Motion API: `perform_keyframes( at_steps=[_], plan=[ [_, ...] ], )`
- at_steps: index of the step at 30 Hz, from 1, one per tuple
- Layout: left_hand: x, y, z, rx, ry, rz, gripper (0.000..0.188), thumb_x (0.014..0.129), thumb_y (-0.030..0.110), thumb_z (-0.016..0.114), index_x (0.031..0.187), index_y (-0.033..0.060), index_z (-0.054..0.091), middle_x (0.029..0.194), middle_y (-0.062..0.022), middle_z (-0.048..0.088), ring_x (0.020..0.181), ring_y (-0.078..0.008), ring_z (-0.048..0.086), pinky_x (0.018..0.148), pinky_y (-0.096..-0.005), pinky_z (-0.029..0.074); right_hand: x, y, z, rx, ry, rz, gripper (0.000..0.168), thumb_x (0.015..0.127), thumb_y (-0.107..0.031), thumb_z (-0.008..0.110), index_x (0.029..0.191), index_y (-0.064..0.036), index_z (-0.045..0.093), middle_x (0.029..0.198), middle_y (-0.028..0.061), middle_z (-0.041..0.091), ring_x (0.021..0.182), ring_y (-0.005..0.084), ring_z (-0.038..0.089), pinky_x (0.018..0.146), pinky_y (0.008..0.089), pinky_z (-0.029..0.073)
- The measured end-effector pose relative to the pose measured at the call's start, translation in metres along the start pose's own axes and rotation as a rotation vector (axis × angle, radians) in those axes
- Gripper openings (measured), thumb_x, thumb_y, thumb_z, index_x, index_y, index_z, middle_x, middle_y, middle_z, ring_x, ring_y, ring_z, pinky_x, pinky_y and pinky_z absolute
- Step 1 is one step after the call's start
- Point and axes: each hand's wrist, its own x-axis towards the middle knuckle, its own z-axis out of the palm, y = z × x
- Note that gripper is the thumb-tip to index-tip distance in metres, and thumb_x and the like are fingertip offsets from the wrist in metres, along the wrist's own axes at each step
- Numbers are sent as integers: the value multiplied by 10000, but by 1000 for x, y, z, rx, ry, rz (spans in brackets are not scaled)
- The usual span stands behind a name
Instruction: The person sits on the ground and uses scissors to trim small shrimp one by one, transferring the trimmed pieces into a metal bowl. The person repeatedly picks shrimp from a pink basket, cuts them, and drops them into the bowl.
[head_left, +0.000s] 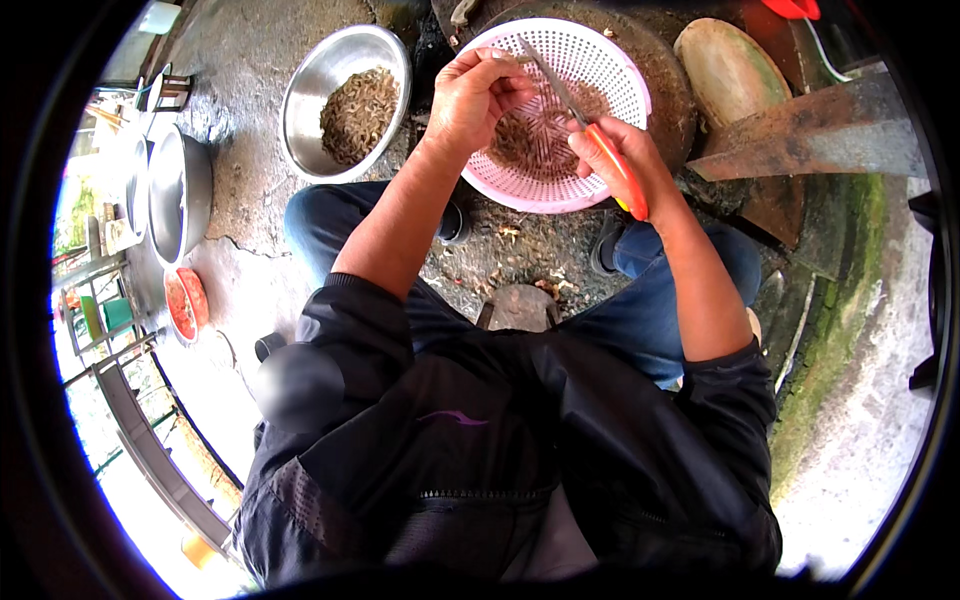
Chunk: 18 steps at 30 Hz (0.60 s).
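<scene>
In my right hand (637, 161) is a pair of scissors (619, 165) with red and yellow handles. Its metal blades point up and to the left, over a pink-and-white plastic colander (517, 199). My left hand (469, 97) pinches a small brownish piece (521, 58), probably a shrimp, close to the blade tips. Below both hands, a layer of small brown shrimp and scraps (544, 150) covers part of the colander's bottom. A stainless steel bowl (300, 97) to the left holds a heap of small shrimp (364, 112).
The colander rests on a round dark block (667, 82). An oval wooden board (727, 71) leans at right, near a rusty metal sheet (817, 124). Metal basins (180, 195) and a red basin (191, 304) stand at left. Scraps litter the wet floor (502, 251) between my feet.
</scene>
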Motion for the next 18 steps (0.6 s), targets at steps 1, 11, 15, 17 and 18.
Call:
perform_keyframes(
  at_steps=[1,11,15,17,18],
  plan=[
    [0,1,-4,12,-2,10,61,852,-17,557,805,20,571,756,-94,624,664,-183,630,645,-344,584,-1,-3,-1,10,8,21,417,887,-391,621,1073,-17,618,704,7,600,630,57,540,564,212,423],
    [14,95,-153,820,366,35,183,795,68,639,939,-44,626,806,-126,640,660,-179,643,637,-272,583,10,7,-20,445,274,54,352,866,-400,640,882,-53,586,683,60,609,480,49,470,401,203,374],
    [41,114,-242,1822,407,383,399,720,72,660,1106,-15,603,920,-152,655,762,-210,654,666,-288,558,12,-2,-11,455,269,46,357,862,-405,647,881,-54,591,683,60,614,484,50,478,403,201,379],
    [53,90,-207,1782,277,424,462,682,92,656,1138,36,614,1021,-155,663,854,-213,656,726,-335,536,13,-1,-13,445,297,28,352,862,-401,650,876,-53,594,683,62,618,488,50,485,406,200,383],
    [55,64,-151,1706,201,254,378,714,135,638,1088,88,656,1012,-118,681,843,-209,664,742,-346,526,11,2,-19,433,331,19,348,863,-397,651,872,-53,596,684,62,620,491,49,489,408,199,386]
  ],
)
